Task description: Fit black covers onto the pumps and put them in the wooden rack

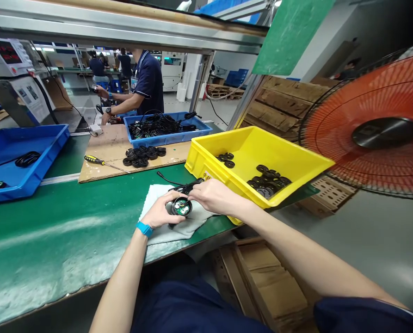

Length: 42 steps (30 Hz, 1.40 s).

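My left hand [162, 210], a blue band on its wrist, is closed round a round black housing [181, 206]. A green circuit board shows inside the open face of the housing. My right hand [208, 196] pinches at the housing's right rim, on what looks like a black cable; the fingertips partly hide it. Behind both hands lies a bundled black cable [187, 186] with a plug end pointing to the left. Underneath is a white cloth [157, 233] on the green bench mat [88, 222].
A yellow bin [279, 152] holding black round parts stands right of my hands. Behind are a screwdriver [95, 160], a cluster of black rings [140, 156] and a blue tray [168, 138] of cables. Another blue tray [46, 152] sits left. A large fan [376, 129] stands right; a co-worker [149, 85] is opposite.
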Each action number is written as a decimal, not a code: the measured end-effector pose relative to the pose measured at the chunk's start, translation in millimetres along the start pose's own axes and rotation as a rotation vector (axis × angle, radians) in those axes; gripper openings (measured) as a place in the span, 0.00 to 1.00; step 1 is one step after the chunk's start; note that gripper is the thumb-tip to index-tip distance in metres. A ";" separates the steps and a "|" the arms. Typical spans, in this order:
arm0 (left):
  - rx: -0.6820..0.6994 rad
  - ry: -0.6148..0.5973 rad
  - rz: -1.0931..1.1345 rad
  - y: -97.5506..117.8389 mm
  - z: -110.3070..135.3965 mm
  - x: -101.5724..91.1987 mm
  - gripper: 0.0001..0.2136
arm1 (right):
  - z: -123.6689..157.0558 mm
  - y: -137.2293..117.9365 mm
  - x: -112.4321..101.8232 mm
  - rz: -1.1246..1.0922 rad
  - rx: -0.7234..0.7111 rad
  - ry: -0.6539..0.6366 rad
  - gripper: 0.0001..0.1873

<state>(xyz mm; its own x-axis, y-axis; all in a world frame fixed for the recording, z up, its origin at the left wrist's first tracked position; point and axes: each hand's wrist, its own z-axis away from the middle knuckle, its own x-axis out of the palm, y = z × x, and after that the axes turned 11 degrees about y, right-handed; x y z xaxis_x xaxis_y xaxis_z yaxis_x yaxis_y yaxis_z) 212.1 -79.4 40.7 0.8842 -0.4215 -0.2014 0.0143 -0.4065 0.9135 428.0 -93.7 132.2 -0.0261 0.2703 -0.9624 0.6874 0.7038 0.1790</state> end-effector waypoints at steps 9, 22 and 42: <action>0.012 -0.012 -0.015 1.0 -0.8 -0.5 0.25 | -9.6 -0.5 -15.0 0.006 0.056 -0.148 0.18; -0.024 0.075 0.010 -6.7 0.3 -3.6 0.26 | -7.9 15.2 -2.0 -0.492 0.171 0.154 0.11; -0.083 0.232 0.214 -6.9 11.8 -20.4 0.31 | -60.0 -5.8 -38.1 -0.094 -0.117 -0.007 0.19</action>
<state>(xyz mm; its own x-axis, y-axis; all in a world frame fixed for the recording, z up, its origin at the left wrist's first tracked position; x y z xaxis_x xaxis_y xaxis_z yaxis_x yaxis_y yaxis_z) 188.4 -77.6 34.4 0.9540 -0.2900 0.0757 -0.1540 -0.2576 0.9539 381.4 -68.7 180.1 -0.0807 0.1953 -0.9774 0.5926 0.7979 0.1105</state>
